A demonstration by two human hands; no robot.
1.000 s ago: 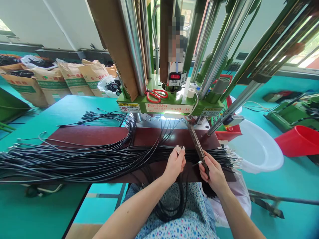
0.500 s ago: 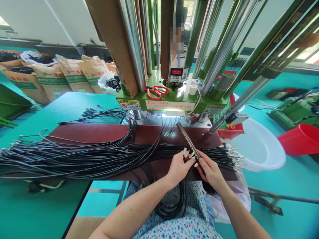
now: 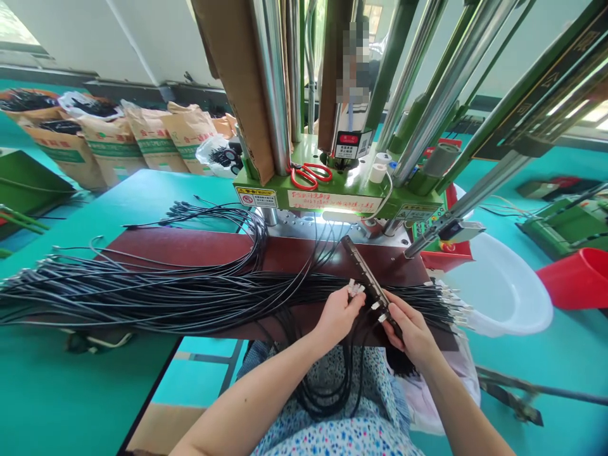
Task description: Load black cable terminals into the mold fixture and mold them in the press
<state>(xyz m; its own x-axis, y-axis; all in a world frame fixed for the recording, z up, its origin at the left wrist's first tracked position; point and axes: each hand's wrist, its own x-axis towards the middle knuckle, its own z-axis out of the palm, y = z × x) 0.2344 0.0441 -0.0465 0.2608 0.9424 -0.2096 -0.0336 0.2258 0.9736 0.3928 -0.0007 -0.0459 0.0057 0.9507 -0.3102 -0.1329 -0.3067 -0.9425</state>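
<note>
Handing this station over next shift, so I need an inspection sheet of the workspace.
Surface: dark red mat on teal table.
Job's things: slotted dark metal bar, white cable connectors.
Clutter: red-handled scissors on green press bed.
Hands: left hand pinches connectors; right hand grips bar.
Cables: thin black cable bundle across mat, loops hanging toward lap.
Surroundings: brown paper sacks, white plastic basin, red bucket.

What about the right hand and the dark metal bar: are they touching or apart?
Touching: the head view shows the right hand gripping the lower end of the dark metal bar, with its fingers closed around it.
</note>
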